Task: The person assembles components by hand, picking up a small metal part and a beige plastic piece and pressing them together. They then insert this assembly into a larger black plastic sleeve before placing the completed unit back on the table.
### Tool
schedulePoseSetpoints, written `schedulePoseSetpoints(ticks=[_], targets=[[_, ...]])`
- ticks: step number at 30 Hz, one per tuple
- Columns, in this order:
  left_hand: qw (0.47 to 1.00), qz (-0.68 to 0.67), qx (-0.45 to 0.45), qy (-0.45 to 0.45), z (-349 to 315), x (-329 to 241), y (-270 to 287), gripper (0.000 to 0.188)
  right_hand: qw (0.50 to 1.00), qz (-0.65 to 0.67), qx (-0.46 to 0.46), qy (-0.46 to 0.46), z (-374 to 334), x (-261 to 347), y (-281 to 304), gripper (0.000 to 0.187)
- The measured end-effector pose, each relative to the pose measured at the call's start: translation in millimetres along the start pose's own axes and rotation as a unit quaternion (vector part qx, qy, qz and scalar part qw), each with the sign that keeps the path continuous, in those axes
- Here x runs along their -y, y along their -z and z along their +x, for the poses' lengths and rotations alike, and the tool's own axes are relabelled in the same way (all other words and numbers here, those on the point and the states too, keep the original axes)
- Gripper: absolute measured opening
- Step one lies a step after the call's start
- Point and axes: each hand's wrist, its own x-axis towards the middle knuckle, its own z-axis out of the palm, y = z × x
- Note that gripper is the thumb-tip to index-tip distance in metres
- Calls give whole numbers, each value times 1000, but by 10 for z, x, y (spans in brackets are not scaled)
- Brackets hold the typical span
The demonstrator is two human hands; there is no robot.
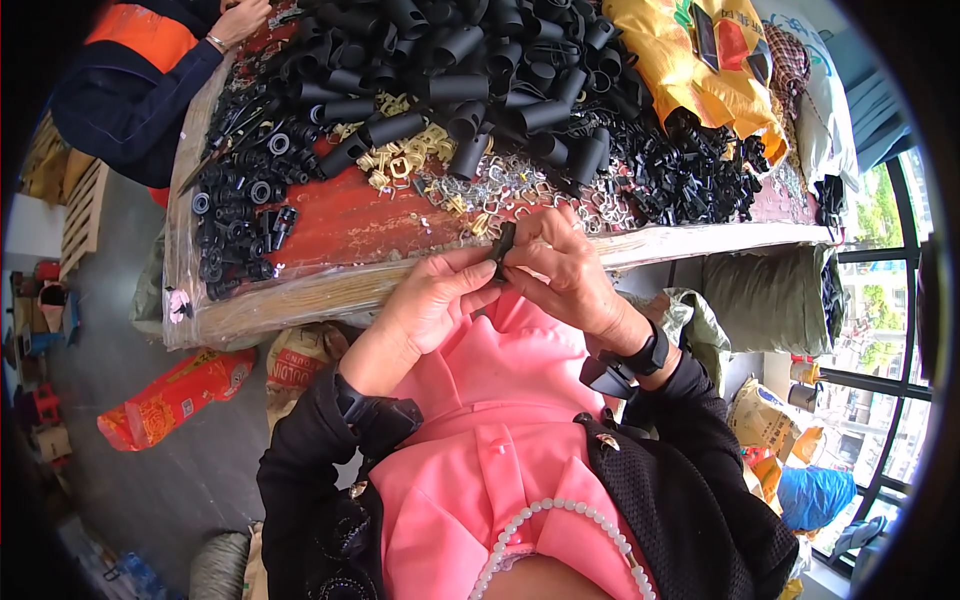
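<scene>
Just in front of the table's near edge, my two hands meet at a small black plastic part point(506, 240). My left hand point(440, 292) pinches its lower end between thumb and fingers. The fingers of my right hand point(562, 262) close on it from the other side. What kind of part it is, I cannot make out. On the red tabletop point(350, 225) beyond lie scattered metal rings and buckles point(520, 190), a cluster of cream-coloured plastic clips point(405, 155) and a heap of small black clips point(680, 180).
Black tubes point(460, 85) are piled at the back, with black round fittings point(235, 225) at the left. A yellow sack point(690, 60) lies at the far right. Another person's hand point(240, 20) shows at the far left. A red bag point(180, 398) lies on the floor.
</scene>
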Motion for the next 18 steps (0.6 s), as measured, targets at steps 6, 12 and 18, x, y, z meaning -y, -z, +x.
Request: schedulePoseSetpoints(ticks=[6, 12, 18], targets=[[999, 17, 49, -2, -27, 14, 10, 25, 999, -4, -13, 28, 29, 45, 1, 16], [997, 69, 27, 1, -26, 54, 24, 26, 1000, 18, 13, -11, 31, 62, -20, 17], [995, 100, 17, 11, -12, 18, 41, 27, 999, -11, 36, -26, 56, 85, -33, 16]])
